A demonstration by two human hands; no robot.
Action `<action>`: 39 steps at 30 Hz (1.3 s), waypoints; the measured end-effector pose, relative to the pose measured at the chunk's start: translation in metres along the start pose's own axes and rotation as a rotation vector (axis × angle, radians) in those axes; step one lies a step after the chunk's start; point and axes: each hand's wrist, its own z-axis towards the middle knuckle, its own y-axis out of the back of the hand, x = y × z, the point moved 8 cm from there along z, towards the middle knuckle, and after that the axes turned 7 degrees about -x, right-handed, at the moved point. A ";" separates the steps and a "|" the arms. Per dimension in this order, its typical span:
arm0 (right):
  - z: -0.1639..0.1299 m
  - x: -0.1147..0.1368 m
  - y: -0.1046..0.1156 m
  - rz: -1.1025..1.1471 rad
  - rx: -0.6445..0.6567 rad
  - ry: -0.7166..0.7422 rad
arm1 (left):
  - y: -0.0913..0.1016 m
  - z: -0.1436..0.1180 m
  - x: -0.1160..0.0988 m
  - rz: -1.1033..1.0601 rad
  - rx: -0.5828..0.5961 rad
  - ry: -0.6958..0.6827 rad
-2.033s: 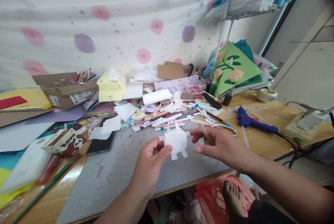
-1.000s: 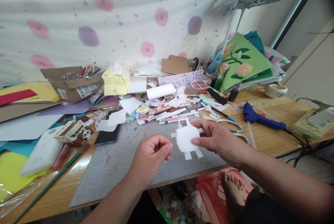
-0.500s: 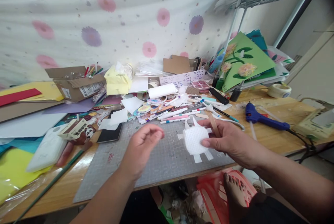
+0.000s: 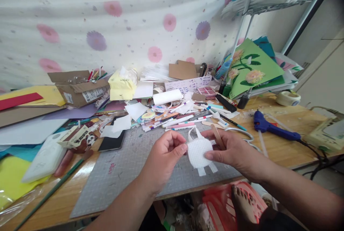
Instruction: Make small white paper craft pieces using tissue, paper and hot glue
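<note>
A white, textured animal-shaped craft piece with two looped ears on top and two short tabs below is held over the grey cutting mat. My right hand grips its right side between thumb and fingers. A wooden craft stick is also tucked in the right fingers. Thumb and forefinger of my left hand are pinched at the left edge, where they hide the small side tab. Beneath both hands lies the cutting mat.
Several markers and paper scraps lie behind the mat. A blue glue gun rests on the right, near a roll of tape. At left are a green-handled brush, a black phone-like slab and a cardboard box.
My left hand has moved right and closed on the left edge of the craft piece. The ears now look bent into loops, and the piece sits slightly lower.
</note>
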 end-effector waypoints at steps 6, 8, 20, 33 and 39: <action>0.000 0.000 -0.005 0.065 0.041 -0.017 | 0.004 -0.003 0.002 0.029 -0.004 0.013; 0.000 0.000 -0.006 0.097 0.059 -0.022 | 0.006 -0.004 0.004 0.021 0.003 0.020; 0.000 -0.001 -0.012 0.051 0.081 0.038 | 0.028 -0.010 0.016 0.006 0.015 0.114; 0.019 0.007 0.022 -0.606 0.015 0.287 | 0.029 0.007 0.013 0.149 0.162 0.151; 0.037 0.007 0.042 -0.508 -0.116 0.192 | 0.029 0.019 -0.004 0.515 0.256 0.040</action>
